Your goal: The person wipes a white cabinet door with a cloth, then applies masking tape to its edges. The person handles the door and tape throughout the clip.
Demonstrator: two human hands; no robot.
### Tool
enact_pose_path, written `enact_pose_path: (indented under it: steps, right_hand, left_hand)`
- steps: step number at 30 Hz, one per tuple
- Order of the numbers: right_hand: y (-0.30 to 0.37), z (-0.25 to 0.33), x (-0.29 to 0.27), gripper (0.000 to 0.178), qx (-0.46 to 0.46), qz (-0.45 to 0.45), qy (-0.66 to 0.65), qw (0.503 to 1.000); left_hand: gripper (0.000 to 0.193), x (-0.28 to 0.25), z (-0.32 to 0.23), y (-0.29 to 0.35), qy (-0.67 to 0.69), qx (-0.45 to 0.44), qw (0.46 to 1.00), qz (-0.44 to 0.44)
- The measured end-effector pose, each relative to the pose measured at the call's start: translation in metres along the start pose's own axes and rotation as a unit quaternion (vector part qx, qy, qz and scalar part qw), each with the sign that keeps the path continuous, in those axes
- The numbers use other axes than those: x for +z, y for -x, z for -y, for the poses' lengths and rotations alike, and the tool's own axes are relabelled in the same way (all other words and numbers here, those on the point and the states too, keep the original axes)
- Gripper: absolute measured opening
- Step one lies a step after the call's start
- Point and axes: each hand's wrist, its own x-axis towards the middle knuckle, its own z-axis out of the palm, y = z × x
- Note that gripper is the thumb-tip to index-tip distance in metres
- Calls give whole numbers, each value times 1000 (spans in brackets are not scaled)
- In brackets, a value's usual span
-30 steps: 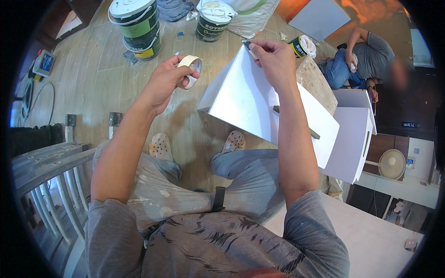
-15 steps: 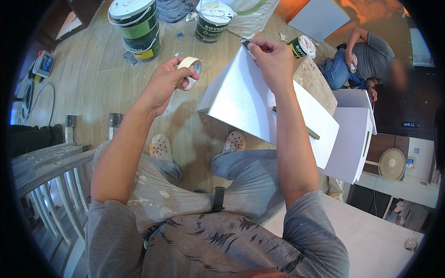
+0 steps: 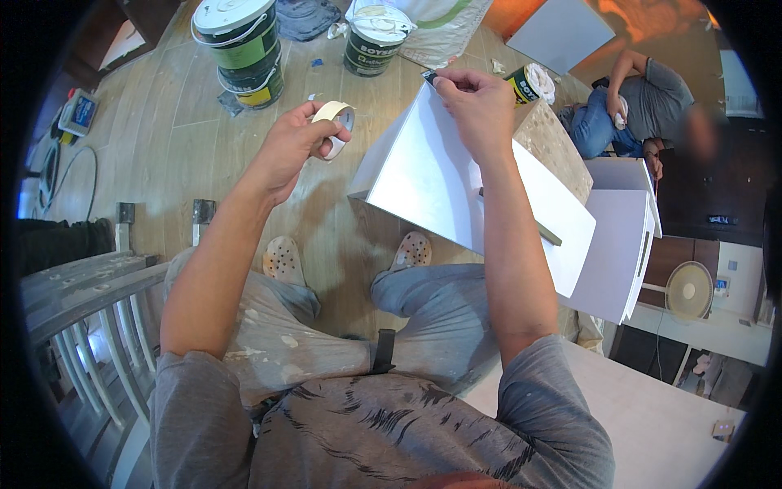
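Left hand (image 3: 293,145) grips a cream ring-shaped tape roll (image 3: 329,109); right hand (image 3: 479,106) pinches a small dark flat piece (image 3: 428,76) at the far corner of the glossy white panel (image 3: 419,159), apparently working there; next move needs steady fingertips

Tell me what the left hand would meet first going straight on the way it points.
Probably the bucket beside the white sack, though depth is unclear: the left hand may pass above it.
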Motion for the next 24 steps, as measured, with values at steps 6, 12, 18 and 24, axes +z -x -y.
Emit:
enact_pose_path:
  steps: [6,12,18,24]
  right_hand:
    - [0,0,2,20,-13,-37,-6,999]
    - [2,5,2,19,-10,-41,37,998]
    - [-4,-3,-2,19,0,4,-3,1000]
    - [-5,2,-13,17,5,-19,-27,999]
  left_hand:
    - [26,0,1,0,-2,-4,1000,-3]
    - [26,0,1,0,-6,-9,1000,-6]
    - [27,1,1,-2,-4,-4,1000,1]
    - [28,-2,5,-3,-10,-2,1000,-6]
